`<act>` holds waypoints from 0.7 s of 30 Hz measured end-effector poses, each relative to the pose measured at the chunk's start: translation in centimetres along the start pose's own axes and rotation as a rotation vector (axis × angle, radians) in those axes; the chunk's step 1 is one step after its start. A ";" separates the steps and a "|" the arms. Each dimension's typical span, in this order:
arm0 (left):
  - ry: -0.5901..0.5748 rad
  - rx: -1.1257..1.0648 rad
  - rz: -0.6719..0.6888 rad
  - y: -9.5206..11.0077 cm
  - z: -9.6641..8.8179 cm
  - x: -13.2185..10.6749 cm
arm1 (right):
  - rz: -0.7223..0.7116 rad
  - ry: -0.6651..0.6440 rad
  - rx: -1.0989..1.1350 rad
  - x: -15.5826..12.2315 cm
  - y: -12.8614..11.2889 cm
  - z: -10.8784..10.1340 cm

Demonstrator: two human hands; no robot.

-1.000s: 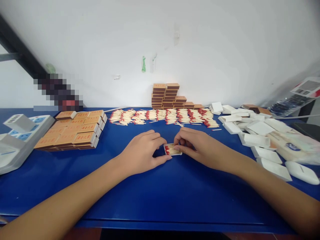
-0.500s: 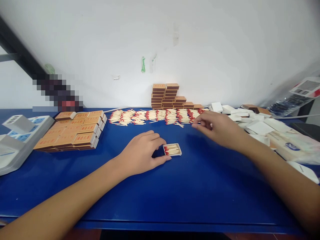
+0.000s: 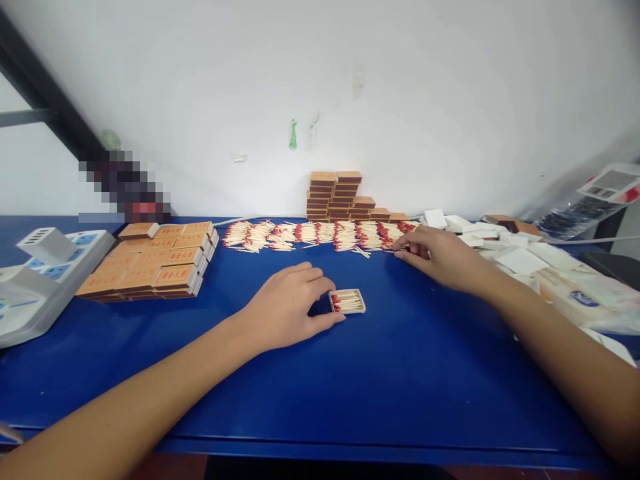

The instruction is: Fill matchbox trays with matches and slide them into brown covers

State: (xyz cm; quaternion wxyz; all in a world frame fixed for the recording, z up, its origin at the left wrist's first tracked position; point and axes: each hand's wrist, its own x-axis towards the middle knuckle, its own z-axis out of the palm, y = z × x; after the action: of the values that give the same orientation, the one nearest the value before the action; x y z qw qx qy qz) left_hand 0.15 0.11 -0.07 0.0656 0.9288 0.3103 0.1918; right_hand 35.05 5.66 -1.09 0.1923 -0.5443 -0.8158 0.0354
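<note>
A small white matchbox tray [image 3: 349, 301] lies on the blue table, filled with red-tipped matches [image 3: 350, 302]. My left hand [image 3: 293, 307] holds the tray at its left end, thumb on the near side and fingers at the far side. Farther back, a long row of loose matches [image 3: 320, 233] is spread across the table. At the right end of that row, my right hand [image 3: 437, 257] has its thumb and fingers closed on matches, which the fingertips partly hide.
Matchboxes [image 3: 163, 260] are stacked at the left beside a power strip [image 3: 75, 267]. More matchbox stacks [image 3: 333, 197] stand against the wall. White empty trays [image 3: 520, 257] pile up at the right, near a tissue pack [image 3: 583, 297].
My right hand has shifted slightly right and come down at the end of the match row. My left hand stays on the tray. The view has shifted a little.
</note>
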 end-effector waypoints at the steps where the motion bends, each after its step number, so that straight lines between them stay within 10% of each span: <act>1: -0.001 0.003 -0.003 0.0 0.0 0.0 | -0.002 -0.003 0.002 0.0 0.0 0.0; 21: -0.016 0.010 -0.003 0.1 -0.1 0.1 | -0.029 -0.011 0.035 0.1 -0.2 0.5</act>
State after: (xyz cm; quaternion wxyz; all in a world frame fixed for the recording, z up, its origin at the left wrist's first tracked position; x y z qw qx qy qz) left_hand 0.28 0.06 0.08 0.0638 0.9301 0.3121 0.1829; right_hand 34.68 5.77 -1.50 0.1978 -0.5289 -0.8238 0.0496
